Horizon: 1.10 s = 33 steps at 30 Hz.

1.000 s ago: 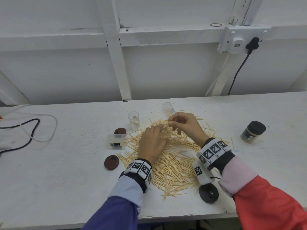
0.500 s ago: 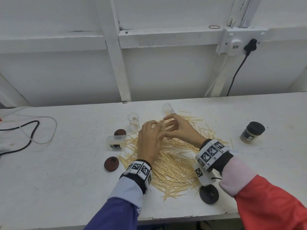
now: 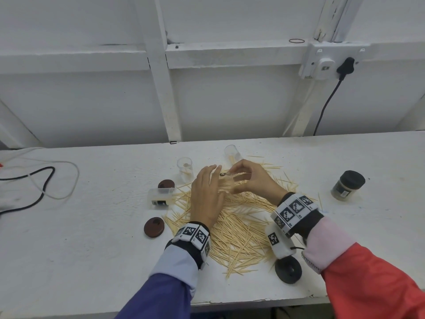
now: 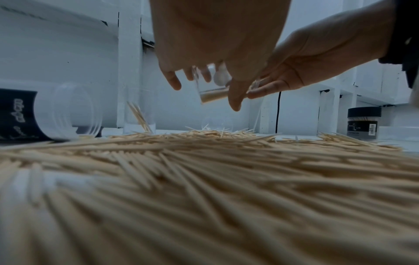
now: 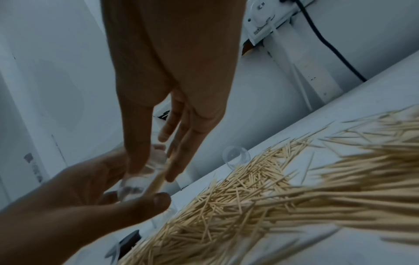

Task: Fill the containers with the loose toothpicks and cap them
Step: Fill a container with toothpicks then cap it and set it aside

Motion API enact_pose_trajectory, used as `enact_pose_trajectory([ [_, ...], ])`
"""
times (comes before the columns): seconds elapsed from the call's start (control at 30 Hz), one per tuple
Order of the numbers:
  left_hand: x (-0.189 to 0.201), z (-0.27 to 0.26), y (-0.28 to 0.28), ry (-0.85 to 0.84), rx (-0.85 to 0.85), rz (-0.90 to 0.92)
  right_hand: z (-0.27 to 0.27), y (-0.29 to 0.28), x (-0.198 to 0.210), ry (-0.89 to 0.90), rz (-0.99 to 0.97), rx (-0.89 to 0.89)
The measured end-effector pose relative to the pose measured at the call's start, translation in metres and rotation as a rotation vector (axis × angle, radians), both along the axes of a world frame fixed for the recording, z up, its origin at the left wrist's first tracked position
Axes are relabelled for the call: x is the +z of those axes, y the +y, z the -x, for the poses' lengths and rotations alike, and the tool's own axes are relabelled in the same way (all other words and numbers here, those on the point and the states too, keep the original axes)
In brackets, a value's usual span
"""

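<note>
A wide pile of loose toothpicks [image 3: 236,226] covers the white table in front of me. My right hand [image 3: 241,178] holds a small clear container [image 3: 226,181] a little above the pile, thumb below and fingers over it. A bundle of toothpicks lies inside the container [image 4: 209,91]. My left hand [image 3: 211,180] lies against the container's left end with its fingers nearly straight. In the right wrist view the container [image 5: 138,184] sits between both hands, its mouth hidden by fingers.
An upright clear container [image 3: 185,168], a tipped one [image 3: 232,153] and a labelled one on its side [image 3: 161,196] ring the pile. Two brown lids [image 3: 154,227], a black lid [image 3: 288,270] and a capped full jar [image 3: 347,185] lie around. Cables [image 3: 34,187] trail at the left.
Both hands have lifted off the pile and come together. A clear container with toothpicks now shows between them, where before the fingers were down among the loose toothpicks.
</note>
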<state>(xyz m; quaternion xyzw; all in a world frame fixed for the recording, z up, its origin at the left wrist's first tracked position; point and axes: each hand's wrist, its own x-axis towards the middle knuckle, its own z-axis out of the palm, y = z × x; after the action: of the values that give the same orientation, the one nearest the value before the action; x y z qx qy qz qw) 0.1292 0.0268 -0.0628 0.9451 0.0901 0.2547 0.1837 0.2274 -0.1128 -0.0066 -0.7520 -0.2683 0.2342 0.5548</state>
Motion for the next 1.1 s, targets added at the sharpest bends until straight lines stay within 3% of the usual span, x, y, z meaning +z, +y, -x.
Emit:
enact_pose_trajectory([
  [0.13,0.0,0.001,0.0,0.01,-0.004,0.012,0.0,-0.006,0.007,0.101,-0.022,0.104],
  [0.23,-0.002,0.001,-0.001,0.045,0.011,0.029,-0.014,-0.015,0.01,0.118,0.059,0.078],
  [0.37,-0.003,0.0,0.0,0.11,0.023,0.042,-0.036,-0.034,0.0,-0.24,0.615,0.087],
  [0.43,-0.003,0.0,0.0,0.133,0.018,0.039,-0.038,-0.04,-0.011,-0.314,0.9,0.181],
  [0.5,-0.003,0.0,0.0,0.145,0.015,0.034,-0.035,-0.043,-0.021,-0.364,1.054,0.247],
  [0.7,-0.002,0.0,0.0,0.168,0.017,0.048,-0.029,-0.048,-0.026,-0.441,0.911,0.276],
  [0.77,-0.002,0.0,0.0,0.167,0.019,0.054,-0.03,-0.054,-0.021,-0.419,0.858,0.203],
  [0.87,-0.002,0.001,-0.001,0.176,0.019,0.05,-0.032,-0.067,-0.018,-0.442,1.054,0.057],
  [0.93,-0.001,0.001,-0.002,0.178,0.02,0.05,-0.029,-0.073,-0.02,-0.394,1.164,0.051],
  [1.1,0.001,0.002,-0.003,0.188,0.021,0.049,-0.024,-0.071,-0.026,-0.373,1.023,0.1],
])
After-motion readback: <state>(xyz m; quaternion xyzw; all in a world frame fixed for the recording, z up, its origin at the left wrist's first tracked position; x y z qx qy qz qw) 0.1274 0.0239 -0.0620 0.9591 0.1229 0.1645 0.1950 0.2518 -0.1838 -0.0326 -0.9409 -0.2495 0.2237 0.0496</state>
